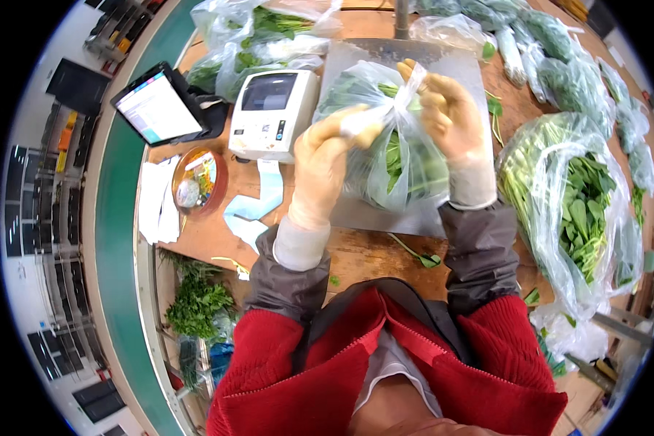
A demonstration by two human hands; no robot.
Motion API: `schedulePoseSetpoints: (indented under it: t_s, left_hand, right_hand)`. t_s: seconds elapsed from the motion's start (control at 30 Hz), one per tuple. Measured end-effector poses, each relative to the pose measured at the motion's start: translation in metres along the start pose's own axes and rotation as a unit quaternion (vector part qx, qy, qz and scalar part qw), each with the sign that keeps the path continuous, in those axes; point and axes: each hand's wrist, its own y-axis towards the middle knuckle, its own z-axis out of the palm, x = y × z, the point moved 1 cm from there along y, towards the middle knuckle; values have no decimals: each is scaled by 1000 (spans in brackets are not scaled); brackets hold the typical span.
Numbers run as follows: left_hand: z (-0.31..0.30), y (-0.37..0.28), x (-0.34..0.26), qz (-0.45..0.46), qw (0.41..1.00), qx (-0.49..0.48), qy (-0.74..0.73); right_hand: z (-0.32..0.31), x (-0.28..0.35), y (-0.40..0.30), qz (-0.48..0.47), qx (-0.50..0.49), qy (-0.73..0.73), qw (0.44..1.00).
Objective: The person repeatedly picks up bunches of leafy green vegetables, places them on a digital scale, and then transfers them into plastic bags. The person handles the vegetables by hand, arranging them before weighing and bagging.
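Note:
A clear plastic bag of leafy greens [400, 180] rests on the metal plate [354, 220] of what looks like a weighing scale. Its neck is gathered and looks twisted or knotted. My left hand [327, 155], in a thin pale glove, grips one end of the bag's plastic. The other end is pinched by my gloved right hand [449, 111], above and right of the knot. Left of the bag stands a white label printer [272, 117], with a strip of label backing [261, 204] hanging from its front.
A lit tablet [161, 106] stands at the left, above a round bowl of small items [199, 182] and white papers [158, 201]. A large open bag of greens [567, 207] sits at the right. Filled bags [567, 71] line the far right. A green conveyor belt [122, 229] runs along the left.

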Motion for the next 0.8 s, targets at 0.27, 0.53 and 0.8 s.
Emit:
schedulePoseSetpoints:
  t_s: [0.27,0.53,0.8]
  left_hand:
    - [32,21,-2,-89,984,-34,152]
    - [32,22,6,54,959,-94,261]
    - [-2,-31,0,147,893,-22,425]
  right_hand:
    - [47,-11,-42,18,-33,-482,875]
    - [37,-20,-39,-197,-116,-610,759]
    - [10,4,10,-187,-200,-738,616]
